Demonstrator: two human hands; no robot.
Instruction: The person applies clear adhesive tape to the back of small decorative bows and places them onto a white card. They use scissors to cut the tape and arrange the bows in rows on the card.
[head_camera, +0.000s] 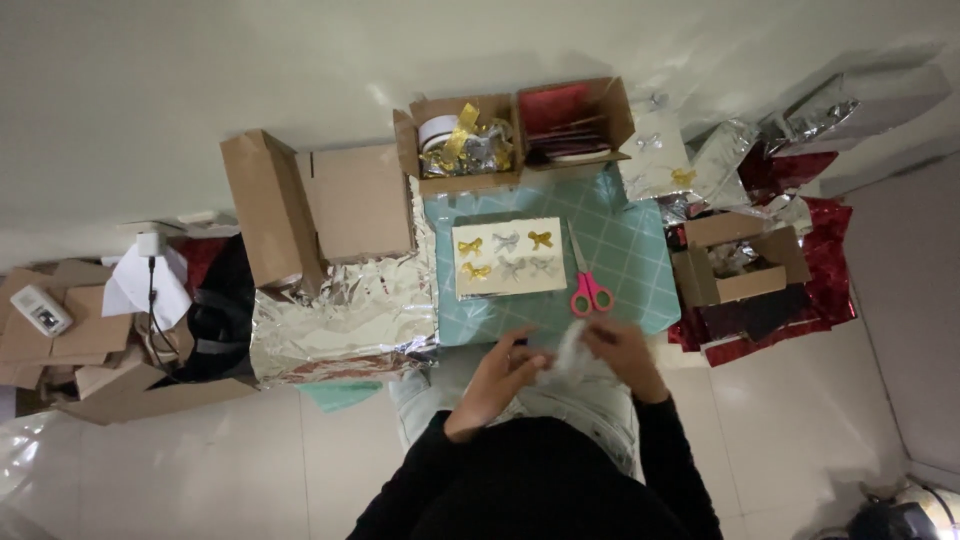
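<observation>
Head view: pale ribbon (566, 352) pinched between both hands' fingers (524, 352)

Small clear wrapper (565, 352) being held between two hands

The pale, see-through, crumpled piece is sitting low over the person's lap, just below the near edge of the teal cutting mat (640, 270). The left hand (500, 380) is pinching its left side while the right hand (622, 352) is gripping its right; its exact shape is blurred.

Both hands (500, 380) (625, 355) meet, fingers (528, 345) pinched together.
</observation>
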